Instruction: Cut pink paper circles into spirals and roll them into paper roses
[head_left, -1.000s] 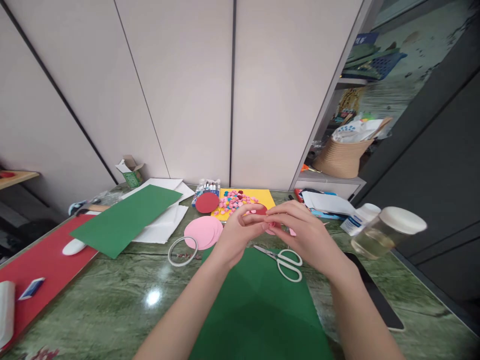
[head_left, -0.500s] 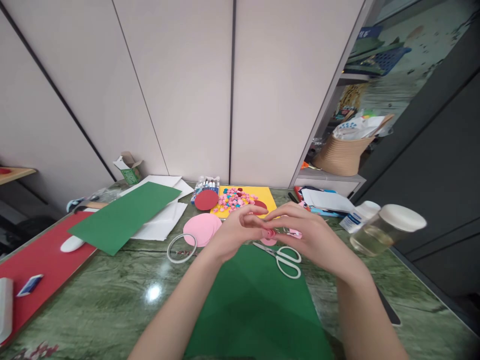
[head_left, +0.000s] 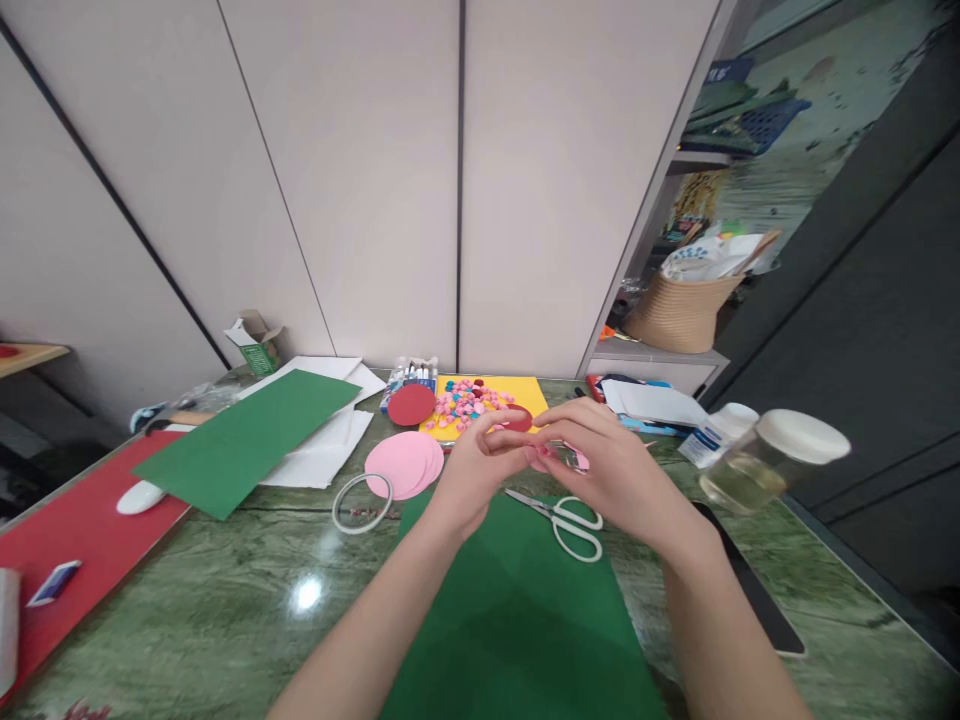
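Note:
My left hand (head_left: pixel 480 460) and my right hand (head_left: pixel 607 460) meet above the far end of a green sheet (head_left: pixel 517 620). Between their fingertips is a small pink curled piece (head_left: pixel 541 455), pinched from both sides and mostly covered by the fingers. It looks like paper, though it is too small to be sure. Scissors with white handles (head_left: pixel 576 528) lie on the sheet just below my hands, blades pointing left. Behind the fingers, a yellow sheet (head_left: pixel 529 390) bears a heap of small pink, blue and red pieces (head_left: pixel 469 402) and a dark red disc (head_left: pixel 517 418).
Pink discs (head_left: pixel 401 462) and a white ring (head_left: pixel 362 503) lie left of my hands. A red disc (head_left: pixel 411 404) rests by some pens. Further left are green card (head_left: pixel 247 440) and red card (head_left: pixel 90 540). To the right stand a lidded jar (head_left: pixel 772 460) and a dark phone (head_left: pixel 757 590).
My right fingertips have closed in on the small pink piece, meeting the left ones. The right forearm has shifted left, showing more of the phone. The camera view has tilted slightly up.

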